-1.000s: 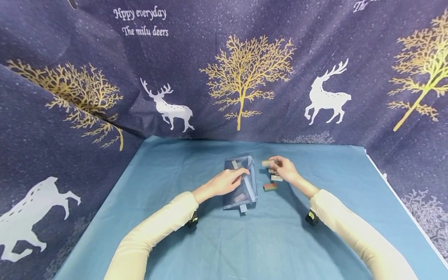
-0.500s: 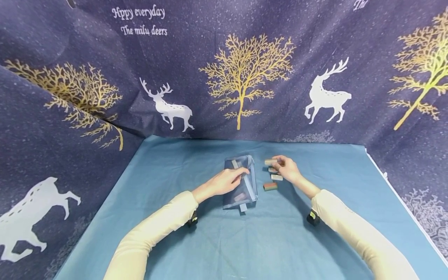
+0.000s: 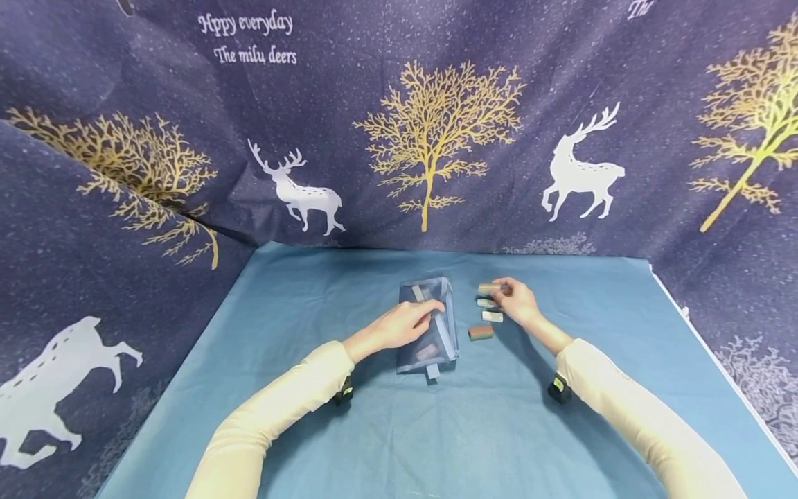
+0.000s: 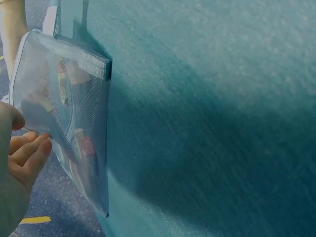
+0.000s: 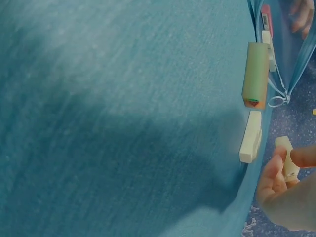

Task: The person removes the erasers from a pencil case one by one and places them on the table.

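my left fingers [image 4: 37, 152] pinching mesh pouch [image 4: 74, 108], pieces [image 4: 85, 145] already inside | my right fingers [image 5: 270, 172] pinching pale block [image 5: 288, 165] | outside: three more blocks [image 3: 481, 333], on surface [image 3: 474, 430] beside right fingers

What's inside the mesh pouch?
Through the mesh pouch show a pale stick toward the far end and a pinkish block toward the near end, both blurred. The left hand hides part of the middle in the head view, so I can't count everything.

the pieces [image 4: 88, 146] inside the pouch [image 4: 94, 63] look blurred.
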`<state>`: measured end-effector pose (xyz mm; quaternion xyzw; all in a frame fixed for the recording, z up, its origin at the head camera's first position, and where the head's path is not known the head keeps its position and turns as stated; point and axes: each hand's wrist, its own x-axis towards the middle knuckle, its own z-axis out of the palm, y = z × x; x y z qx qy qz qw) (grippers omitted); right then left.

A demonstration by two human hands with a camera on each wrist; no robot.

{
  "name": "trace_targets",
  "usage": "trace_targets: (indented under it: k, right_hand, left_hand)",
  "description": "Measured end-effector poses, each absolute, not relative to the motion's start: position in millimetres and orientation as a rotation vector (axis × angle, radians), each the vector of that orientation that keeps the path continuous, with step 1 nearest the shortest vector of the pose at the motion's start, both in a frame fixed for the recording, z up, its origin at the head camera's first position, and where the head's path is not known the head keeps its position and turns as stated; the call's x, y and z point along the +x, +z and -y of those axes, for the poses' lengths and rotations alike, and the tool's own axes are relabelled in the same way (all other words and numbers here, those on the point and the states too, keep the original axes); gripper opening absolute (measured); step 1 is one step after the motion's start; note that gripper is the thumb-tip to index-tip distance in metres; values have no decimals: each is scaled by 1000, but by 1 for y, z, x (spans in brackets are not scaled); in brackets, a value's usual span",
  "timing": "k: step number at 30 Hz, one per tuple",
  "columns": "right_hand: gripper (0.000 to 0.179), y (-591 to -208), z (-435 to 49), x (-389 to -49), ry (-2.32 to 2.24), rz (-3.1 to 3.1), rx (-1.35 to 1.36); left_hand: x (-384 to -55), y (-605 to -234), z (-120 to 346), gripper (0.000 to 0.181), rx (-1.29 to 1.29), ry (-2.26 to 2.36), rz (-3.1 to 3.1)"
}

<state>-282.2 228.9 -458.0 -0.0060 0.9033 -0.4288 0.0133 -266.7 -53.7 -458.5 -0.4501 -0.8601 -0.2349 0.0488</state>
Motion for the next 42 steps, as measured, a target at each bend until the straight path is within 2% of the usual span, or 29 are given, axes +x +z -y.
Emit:
trace_targets:
  k: [23,42]
  right_hand:
    - [37,-466,-241,-284,-1213,-2909,222]
    - [35,-468,-249,-287,-1027,-2948,212]
  left_hand:
    - [-265,-459,55,32,-1358,-724,2633]
    - [-264,-459,56,33,-1368,-711,2651]
